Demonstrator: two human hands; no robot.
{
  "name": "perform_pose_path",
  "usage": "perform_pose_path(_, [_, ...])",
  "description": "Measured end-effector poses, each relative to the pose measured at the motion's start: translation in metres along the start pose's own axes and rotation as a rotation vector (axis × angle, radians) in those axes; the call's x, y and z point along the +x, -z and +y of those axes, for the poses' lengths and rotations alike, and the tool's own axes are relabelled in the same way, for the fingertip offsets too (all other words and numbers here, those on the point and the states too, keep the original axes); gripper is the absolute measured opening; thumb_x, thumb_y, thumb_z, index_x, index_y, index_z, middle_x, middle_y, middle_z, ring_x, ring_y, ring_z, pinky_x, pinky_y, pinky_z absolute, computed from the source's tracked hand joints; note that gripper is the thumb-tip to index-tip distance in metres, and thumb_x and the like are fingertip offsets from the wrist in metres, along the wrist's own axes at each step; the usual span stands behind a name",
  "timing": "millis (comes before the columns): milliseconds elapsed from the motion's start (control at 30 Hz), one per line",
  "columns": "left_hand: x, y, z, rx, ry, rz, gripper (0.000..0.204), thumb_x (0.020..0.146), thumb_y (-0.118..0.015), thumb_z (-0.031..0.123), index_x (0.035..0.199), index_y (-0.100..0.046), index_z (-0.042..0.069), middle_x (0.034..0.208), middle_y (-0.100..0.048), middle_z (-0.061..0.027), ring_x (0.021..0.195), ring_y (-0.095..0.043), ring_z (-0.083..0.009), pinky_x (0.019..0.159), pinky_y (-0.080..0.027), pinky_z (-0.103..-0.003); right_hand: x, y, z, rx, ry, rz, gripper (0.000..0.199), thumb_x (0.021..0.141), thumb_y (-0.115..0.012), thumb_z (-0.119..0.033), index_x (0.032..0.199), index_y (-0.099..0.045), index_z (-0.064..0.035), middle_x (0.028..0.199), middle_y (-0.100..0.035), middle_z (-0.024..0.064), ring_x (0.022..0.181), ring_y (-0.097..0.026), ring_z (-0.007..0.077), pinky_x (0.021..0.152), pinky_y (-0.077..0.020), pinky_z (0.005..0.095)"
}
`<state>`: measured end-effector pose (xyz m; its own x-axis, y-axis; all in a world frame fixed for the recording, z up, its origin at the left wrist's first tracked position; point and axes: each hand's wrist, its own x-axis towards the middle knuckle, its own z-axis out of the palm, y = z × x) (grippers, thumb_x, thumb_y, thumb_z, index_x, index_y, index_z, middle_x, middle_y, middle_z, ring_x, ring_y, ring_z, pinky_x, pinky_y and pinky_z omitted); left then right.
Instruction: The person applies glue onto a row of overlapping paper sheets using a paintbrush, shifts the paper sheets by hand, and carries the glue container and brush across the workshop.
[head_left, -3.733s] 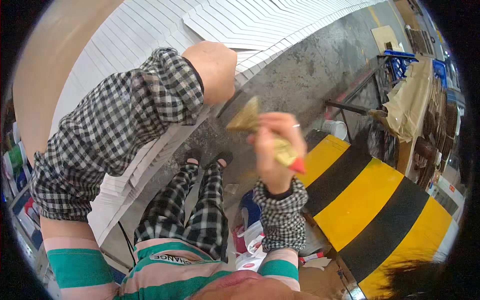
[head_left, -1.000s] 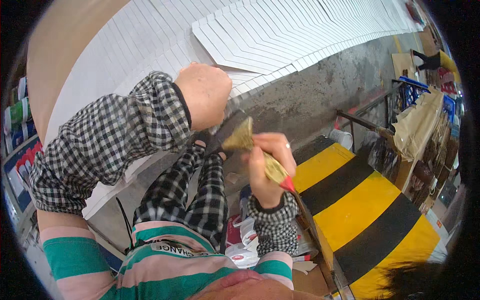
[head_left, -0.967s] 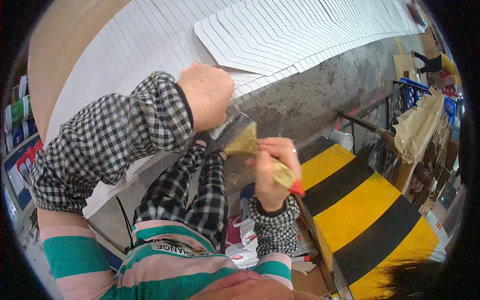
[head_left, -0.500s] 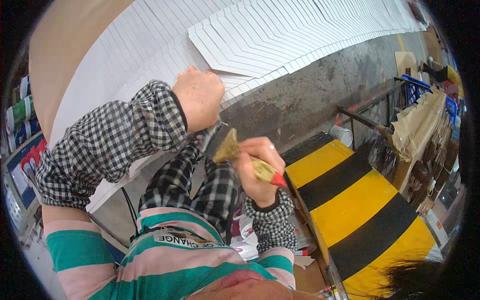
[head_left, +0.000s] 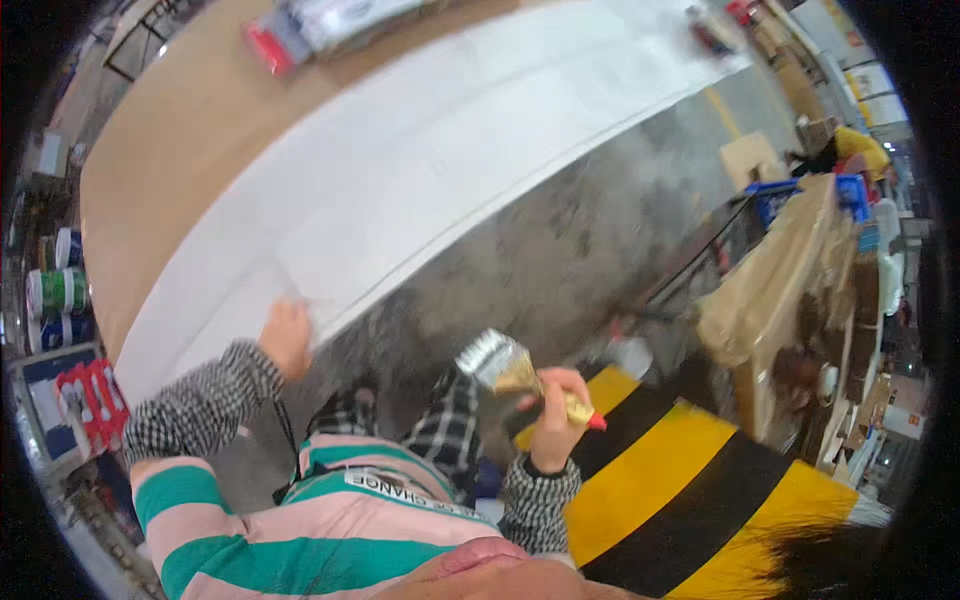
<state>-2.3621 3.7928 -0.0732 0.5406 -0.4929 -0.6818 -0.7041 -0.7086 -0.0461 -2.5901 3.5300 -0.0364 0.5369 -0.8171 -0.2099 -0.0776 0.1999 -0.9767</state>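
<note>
My right hand (head_left: 560, 425) grips a flat paintbrush (head_left: 512, 368) by its handle, which ends in a red tip. The brush's wide bristles point up and to the left, and their ends look whitish. It is held in the air over the floor, apart from the table. My left hand (head_left: 288, 340) is at the near edge of the white paper sheets (head_left: 350, 190) that lie along the table. Motion blurs its fingers, so whether it holds a sheet is unclear.
Brown board (head_left: 170, 190) covers the table beyond the sheets. A package with a red end (head_left: 268, 50) lies at the far side. To my right is a black-and-yellow striped platform (head_left: 650, 450), with a brown-wrapped stack (head_left: 770, 280) behind it. A yellow-clad person (head_left: 862, 152) is far right.
The view has swung, and the lined sheets now look plain and blurred. My left hand has moved left and nearer, to the sheets' edge. The paintbrush has turned and moved right in my right hand.
</note>
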Motion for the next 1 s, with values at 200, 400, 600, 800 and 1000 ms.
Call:
perform_pose_path(200, [0.094, 0.196, 0.106, -0.039, 0.244, -0.486, 0.059, 0.075, -0.068, 0.04, 0.105, -0.056, -0.01, 0.106, -0.056, -0.0293, 0.099, -0.057, -0.0335, 0.084, -0.048, -0.038, 0.209, 0.167, -0.137, 0.074, 0.034, 0.396, 0.008, 0.085, -0.052, -0.006, 0.083, -0.057, -0.0001, 0.082, -0.057, 0.0072, 0.056, -0.055, 0.0153, 0.051, -0.0459, 0.0267])
perform_pose_path(400, [0.163, 0.292, 0.153, -0.328, 0.27, 0.056, 0.05, 0.075, -0.063, 0.038, 0.092, -0.062, -0.009, 0.096, -0.06, -0.0286, 0.094, -0.058, -0.0385, 0.082, -0.047, -0.042, 0.254, 0.178, -0.192, 0.042, 0.148, 0.35, 0.007, 0.087, -0.055, -0.008, 0.087, -0.056, -0.0007, 0.073, -0.058, 0.0047, 0.059, -0.057, 0.0112, 0.055, -0.0479, 0.025])
perform_pose_path(600, [0.179, 0.297, 0.166, -0.426, -0.1, 0.428, 0.047, 0.074, -0.063, 0.034, 0.083, -0.061, -0.012, 0.083, -0.059, -0.0317, 0.083, -0.058, -0.0418, 0.074, -0.046, -0.045, 0.215, 0.161, -0.216, -0.096, 0.085, 0.374, 0.008, 0.086, -0.057, -0.009, 0.087, -0.059, -0.0013, 0.068, -0.06, 0.0043, 0.059, -0.059, 0.011, 0.052, -0.0476, 0.0238])
perform_pose_path(800, [0.144, 0.357, 0.202, -0.547, -0.283, 0.42, 0.049, 0.076, -0.064, 0.035, 0.09, -0.06, -0.012, 0.084, -0.061, -0.0274, 0.083, -0.059, -0.0386, 0.073, -0.047, -0.04, 0.175, 0.14, -0.291, -0.065, 0.201, 0.448, 0.008, 0.086, -0.057, -0.008, 0.085, -0.06, 0.0, 0.071, -0.06, 0.0048, 0.058, -0.058, 0.0107, 0.052, -0.0481, 0.024])
perform_pose_path(1000, [0.08, 0.376, 0.235, -0.576, -0.453, 0.392, 0.05, 0.077, -0.062, 0.033, 0.1, -0.059, -0.011, 0.093, -0.061, -0.0282, 0.091, -0.059, -0.0388, 0.079, -0.047, -0.04, 0.162, 0.147, -0.298, -0.058, 0.157, 0.438, 0.012, 0.086, -0.059, -0.012, 0.084, -0.059, -0.0003, 0.074, -0.061, 0.0047, 0.056, -0.058, 0.0097, 0.049, -0.0479, 0.0233])
